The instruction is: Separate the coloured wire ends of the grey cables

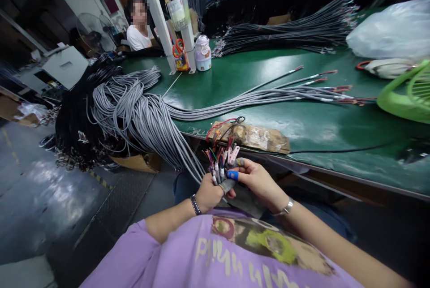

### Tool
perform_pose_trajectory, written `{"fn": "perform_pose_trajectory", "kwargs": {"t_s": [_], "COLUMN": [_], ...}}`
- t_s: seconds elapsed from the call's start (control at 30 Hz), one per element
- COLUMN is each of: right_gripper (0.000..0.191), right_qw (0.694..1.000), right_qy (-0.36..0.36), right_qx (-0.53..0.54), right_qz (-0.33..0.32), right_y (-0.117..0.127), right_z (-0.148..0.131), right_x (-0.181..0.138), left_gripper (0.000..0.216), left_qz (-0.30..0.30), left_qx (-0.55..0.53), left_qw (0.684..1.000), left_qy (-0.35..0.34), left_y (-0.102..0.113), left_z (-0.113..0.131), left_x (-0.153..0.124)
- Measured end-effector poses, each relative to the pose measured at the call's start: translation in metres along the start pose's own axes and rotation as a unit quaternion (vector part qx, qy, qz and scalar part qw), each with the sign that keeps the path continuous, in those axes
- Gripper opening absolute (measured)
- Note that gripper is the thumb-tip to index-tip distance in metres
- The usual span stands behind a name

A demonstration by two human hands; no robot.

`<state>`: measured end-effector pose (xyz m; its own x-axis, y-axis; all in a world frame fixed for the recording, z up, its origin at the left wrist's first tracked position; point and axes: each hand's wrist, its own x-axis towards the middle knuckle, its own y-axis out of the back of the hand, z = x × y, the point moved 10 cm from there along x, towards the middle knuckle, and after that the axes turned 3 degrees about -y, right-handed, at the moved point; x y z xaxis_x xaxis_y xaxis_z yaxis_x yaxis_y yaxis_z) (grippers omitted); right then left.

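Observation:
My left hand [208, 193] is closed round a bunch of grey cables; their stripped ends [217, 169] stand upward with white sleeves and thin coloured wires showing. Close against it, my right hand [258, 181] has thumb and finger pinched together beside the cable ends. What lies in that pinch is too small to make out. Blue tape covers the right thumb, and grey wrapping shows on fingers of both hands. Just above the fingers, a pink clip [233, 155] sits by the wires. A worn wooden board [265, 139] with red and black leads lies at the table edge.
Grey cables [134, 104] drape over the left table edge and stretch across the green tabletop [262, 75]. Black cables [285, 32] lie behind. A green plastic fan [410, 91], plastic bag [389, 28] and lilac bottle [203, 53] stand around. A person [138, 26] sits beyond the posts.

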<state>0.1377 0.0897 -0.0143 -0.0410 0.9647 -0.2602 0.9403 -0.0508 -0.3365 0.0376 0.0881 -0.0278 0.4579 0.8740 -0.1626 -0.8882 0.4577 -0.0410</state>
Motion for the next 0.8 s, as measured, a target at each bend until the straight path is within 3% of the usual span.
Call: {"fn": "perform_pose_trajectory", "kwargs": {"t_s": [0.1,0.37,0.57,0.73,0.8], "right_gripper": [0.03,0.029,0.03,0.031,0.032], "right_qw": [1.0,0.999,0.999,0.997,0.997], "right_qy": [0.001,0.019,0.025,-0.01,-0.01], "right_qx": [-0.019,0.024,0.042,0.061,0.057], "right_qz": [-0.009,-0.016,0.025,-0.047,-0.048], "right_y": [-0.003,-0.011,0.001,-0.013,-0.015], "right_z": [0.0,0.0,0.005,0.013,0.011], "right_x": [-0.001,-0.007,-0.004,-0.004,-0.005], "left_gripper": [0.039,0.043,0.046,0.046,0.046], "left_qz": [-0.024,0.0,0.01,0.009,0.004], "left_qx": [0.019,-0.004,-0.026,-0.004,0.004], "left_qw": [1.0,1.0,1.0,1.0,1.0], "left_qy": [-0.002,0.002,-0.001,-0.003,-0.004], "left_y": [-0.002,0.003,0.004,0.005,0.005], "left_z": [0.002,-0.008,-0.007,-0.004,-0.003], "left_x": [-0.001,0.001,0.001,0.0,-0.001]}}
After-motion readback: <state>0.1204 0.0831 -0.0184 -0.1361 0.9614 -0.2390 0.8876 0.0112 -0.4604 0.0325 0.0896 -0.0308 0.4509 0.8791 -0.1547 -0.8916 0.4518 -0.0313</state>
